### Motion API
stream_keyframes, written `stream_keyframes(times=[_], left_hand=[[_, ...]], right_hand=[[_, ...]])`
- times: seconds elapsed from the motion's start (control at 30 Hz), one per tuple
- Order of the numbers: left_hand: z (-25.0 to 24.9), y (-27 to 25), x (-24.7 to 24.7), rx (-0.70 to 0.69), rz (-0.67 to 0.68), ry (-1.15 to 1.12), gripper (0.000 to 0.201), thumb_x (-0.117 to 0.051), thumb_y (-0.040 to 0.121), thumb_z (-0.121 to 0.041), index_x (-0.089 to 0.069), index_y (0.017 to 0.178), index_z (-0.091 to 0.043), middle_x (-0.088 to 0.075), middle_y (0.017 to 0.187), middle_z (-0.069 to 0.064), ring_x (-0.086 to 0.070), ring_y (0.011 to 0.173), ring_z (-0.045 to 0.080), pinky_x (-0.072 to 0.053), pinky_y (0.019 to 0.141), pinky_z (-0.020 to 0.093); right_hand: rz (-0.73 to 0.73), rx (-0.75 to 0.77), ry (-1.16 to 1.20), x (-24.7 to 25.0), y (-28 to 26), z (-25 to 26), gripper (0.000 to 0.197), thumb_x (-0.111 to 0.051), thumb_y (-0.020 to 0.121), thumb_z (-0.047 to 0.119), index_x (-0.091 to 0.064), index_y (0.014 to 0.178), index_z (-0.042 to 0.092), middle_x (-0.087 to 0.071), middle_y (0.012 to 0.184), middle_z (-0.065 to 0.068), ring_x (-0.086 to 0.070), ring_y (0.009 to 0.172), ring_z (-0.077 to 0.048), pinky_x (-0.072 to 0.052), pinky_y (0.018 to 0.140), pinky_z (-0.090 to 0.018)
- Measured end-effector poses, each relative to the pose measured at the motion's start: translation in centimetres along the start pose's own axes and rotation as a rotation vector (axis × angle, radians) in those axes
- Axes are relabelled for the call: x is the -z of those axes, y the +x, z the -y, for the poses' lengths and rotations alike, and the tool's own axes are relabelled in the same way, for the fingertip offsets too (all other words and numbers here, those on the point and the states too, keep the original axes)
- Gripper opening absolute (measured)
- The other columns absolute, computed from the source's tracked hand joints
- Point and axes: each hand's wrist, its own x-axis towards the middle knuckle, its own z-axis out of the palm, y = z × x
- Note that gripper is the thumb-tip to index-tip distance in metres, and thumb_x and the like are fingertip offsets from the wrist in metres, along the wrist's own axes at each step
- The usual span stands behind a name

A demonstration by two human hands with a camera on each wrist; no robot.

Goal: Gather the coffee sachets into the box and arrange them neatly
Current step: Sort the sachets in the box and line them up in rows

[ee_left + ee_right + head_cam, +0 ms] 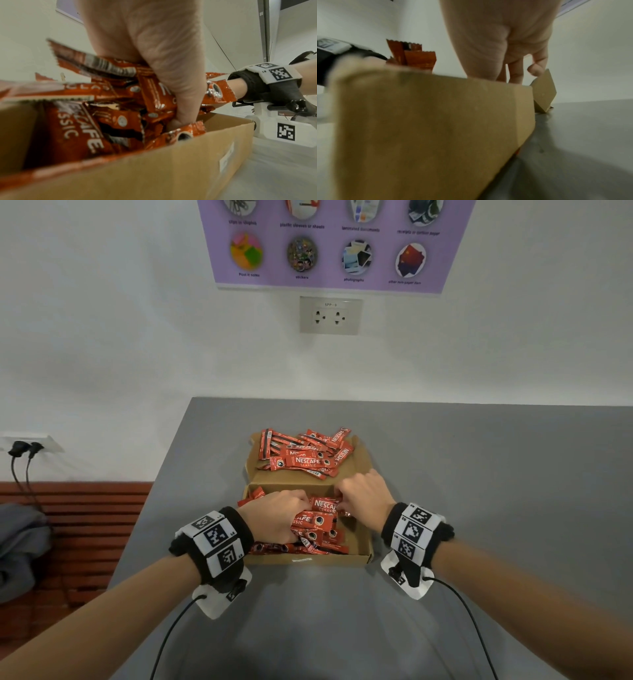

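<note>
An open cardboard box [308,559] sits on the grey table, its lid [287,475] lying flat behind it. Red Nescafe sachets [318,529] fill the box in a loose heap, and several more sachets [301,460] lie jumbled on the lid. My left hand [298,510] is dug into the heap at the left and grips a bunch. In the left wrist view its thumb [181,108] pushes down among the sachets [120,121]. My right hand [342,498] curls over the sachets at the box's far right. From the right wrist, the box wall [428,121] hides those fingertips.
The table [479,474] has bare surface to the right of and in front of the box, and its left edge runs close to the box. A socket [330,315] and a purple poster [335,244] are on the wall behind. A bench with grey cloth [20,549] stands lower left.
</note>
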Motion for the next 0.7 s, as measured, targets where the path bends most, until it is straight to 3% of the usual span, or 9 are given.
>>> stream_keyframes(times=[0.17,0.43,0.6,0.7], left_hand=[[-0.1,0.1,0.0,-0.005,0.007,-0.004,0.049,-0.065,0.084,-0.037,-0.054,0.126,-0.014,-0.049,0.132,-0.001,-0.051,0.115,0.013,-0.038,0.105,0.027],[0.0,0.3,-0.2,0.008,0.005,-0.026,0.042,-0.065,0.083,-0.037,-0.058,0.118,-0.015,-0.057,0.124,0.001,-0.057,0.108,0.015,-0.045,0.098,0.034],[0.1,0.4,-0.4,0.029,0.013,-0.033,0.039,-0.064,0.082,-0.040,-0.057,0.114,-0.017,-0.062,0.114,-0.001,-0.060,0.100,0.014,-0.049,0.093,0.033],[0.2,0.4,-0.4,0.019,0.013,-0.038,0.040,-0.065,0.083,-0.039,-0.057,0.115,-0.017,-0.059,0.118,-0.001,-0.059,0.103,0.015,-0.048,0.095,0.031]], right_hand=[[0.049,-0.042,-0.024,-0.4,0.0,0.8,0.011,-0.055,0.092,0.024,-0.059,0.090,0.014,-0.066,0.088,-0.003,-0.062,0.085,-0.024,-0.036,0.088,-0.039],[0.003,-0.017,-0.048,-0.8,-1.3,1.5,0.016,-0.052,0.092,0.015,-0.064,0.103,0.016,-0.060,0.108,-0.005,-0.051,0.105,-0.025,-0.033,0.086,-0.040],[0.023,-0.017,-0.008,-0.8,-1.5,0.9,0.009,-0.054,0.088,0.012,-0.060,0.087,0.018,-0.064,0.088,0.001,-0.055,0.088,-0.023,-0.025,0.076,-0.038],[0.027,-0.004,0.084,-0.4,-1.1,0.9,0.009,-0.057,0.087,0.014,-0.051,0.093,0.015,-0.064,0.089,0.001,-0.057,0.086,-0.023,-0.025,0.078,-0.038]])
